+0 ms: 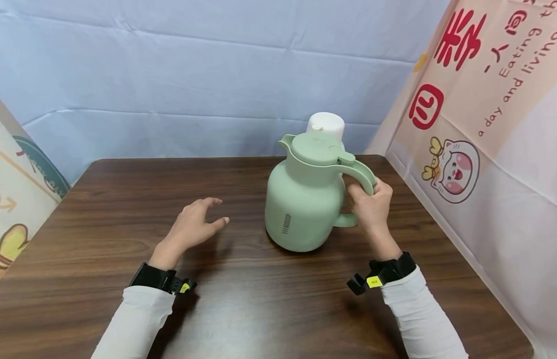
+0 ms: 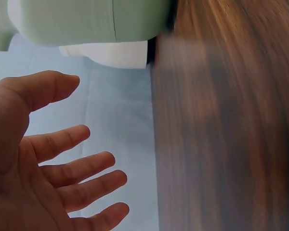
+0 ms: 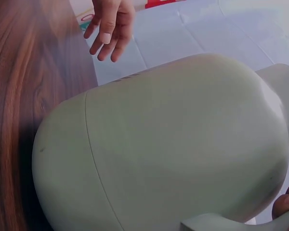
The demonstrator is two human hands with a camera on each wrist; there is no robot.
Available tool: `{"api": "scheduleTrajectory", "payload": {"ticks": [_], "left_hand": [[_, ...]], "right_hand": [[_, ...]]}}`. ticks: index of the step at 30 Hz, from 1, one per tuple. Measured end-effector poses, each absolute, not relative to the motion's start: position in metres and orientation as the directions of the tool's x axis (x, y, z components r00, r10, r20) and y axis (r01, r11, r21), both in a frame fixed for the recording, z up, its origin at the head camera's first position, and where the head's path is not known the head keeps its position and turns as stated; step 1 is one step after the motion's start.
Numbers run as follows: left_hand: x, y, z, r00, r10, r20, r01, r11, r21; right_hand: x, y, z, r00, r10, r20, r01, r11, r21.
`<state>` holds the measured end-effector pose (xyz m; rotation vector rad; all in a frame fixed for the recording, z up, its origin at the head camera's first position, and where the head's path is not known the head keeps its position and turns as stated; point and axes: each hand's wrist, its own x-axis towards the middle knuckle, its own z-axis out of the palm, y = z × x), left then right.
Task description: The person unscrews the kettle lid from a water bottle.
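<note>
A pale green vacuum jug (image 1: 300, 204) is upright at the right of the table, its spout turned to the left and its lid (image 1: 316, 148) on. My right hand (image 1: 372, 205) grips the curved handle (image 1: 362, 174) on the jug's right side. In the right wrist view the jug's body (image 3: 183, 139) fills most of the picture, and only some fingertips (image 3: 286, 202) show by the handle. My left hand (image 1: 191, 224) hovers over the table left of the jug, thumb and fingers spread, holding nothing. The left wrist view shows its palm and fingers apart from the jug (image 2: 86, 21).
Behind the jug stands a white container (image 1: 326, 123), mostly hidden by it. The dark wood table (image 1: 103, 224) meets a pale blue cloth (image 1: 170, 85) at the back. A printed cloth (image 1: 507, 164) hangs along the right edge, and another (image 1: 18, 199) along the left.
</note>
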<state>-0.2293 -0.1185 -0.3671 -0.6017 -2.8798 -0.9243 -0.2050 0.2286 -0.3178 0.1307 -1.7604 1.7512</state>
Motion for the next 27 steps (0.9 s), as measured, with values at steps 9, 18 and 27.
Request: {"api": "scheduleTrajectory", "payload": {"ticks": [9,18,27], "left_hand": [[-0.226,-0.137,-0.374,-0.928,0.336,0.158,0.367,0.763,0.532],[-0.224,-0.158,-0.383,-0.941,0.311,0.132,0.334,0.802,0.495],[-0.217,-0.175,-0.382,-0.946,0.301,0.124,0.323,0.818,0.477]], "right_hand": [[-0.205,0.219,-0.317,-0.797,0.337,0.501,-0.492,0.119,-0.862],[-0.205,0.211,-0.32,-0.794,0.284,0.537,-0.539,0.078,-0.839],[-0.206,0.204,-0.32,-0.795,0.283,0.537,-0.528,0.115,-0.841]]}}
